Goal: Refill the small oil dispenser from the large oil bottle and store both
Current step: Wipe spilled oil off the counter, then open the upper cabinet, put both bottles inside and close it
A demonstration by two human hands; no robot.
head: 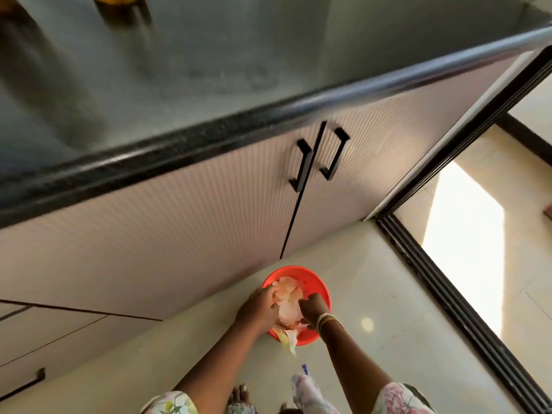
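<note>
A red plastic basin (316, 280) stands on the pale tiled floor in front of the counter cabinets. Crumpled pale pink and white cloth or plastic (287, 306) fills it. My left hand (260, 307) grips that material at the basin's left side. My right hand (313, 307), with bangles on the wrist, grips it at the right side. At the top edge of the view, on the dark counter (209, 55), two yellowish bottle bases (116, 0) show, blurred and cut off. I cannot tell which one is the dispenser.
Closed ribbed cabinet doors with black handles (318, 156) are below the counter's black edge. A drawer front with a handle (24, 383) is at lower left. A black sliding-door track (448, 309) runs along the right, with sunlit floor beyond. My feet (239, 395) are near the bottom.
</note>
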